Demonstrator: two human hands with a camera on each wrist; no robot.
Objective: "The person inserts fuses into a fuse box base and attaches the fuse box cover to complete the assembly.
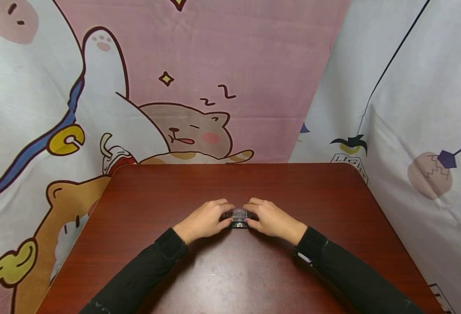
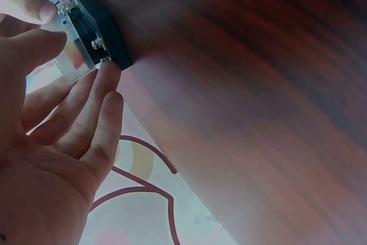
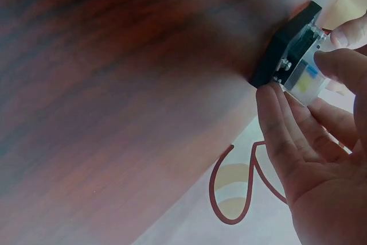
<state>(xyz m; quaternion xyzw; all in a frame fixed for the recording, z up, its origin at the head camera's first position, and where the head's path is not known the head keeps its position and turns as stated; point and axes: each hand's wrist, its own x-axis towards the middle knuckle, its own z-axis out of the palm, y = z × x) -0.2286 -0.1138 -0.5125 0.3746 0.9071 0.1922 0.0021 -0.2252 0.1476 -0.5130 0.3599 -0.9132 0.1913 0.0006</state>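
Observation:
On the table lies a small device with a black base and a clear plastic cover; metal screws show along the edge of its base. My left hand holds its left side, thumb toward me and fingers around the far side. From the right, my right hand grips the opposite side in the same way. Small red and yellow patches show through the cover in the left wrist view, blue and yellow ones in the right. Fingers hide part of both ends.
The brown wood table ends at a far edge against a hanging cloth printed with cartoon animals. More white printed cloth hangs along the right side. Dark sleeves cover both forearms.

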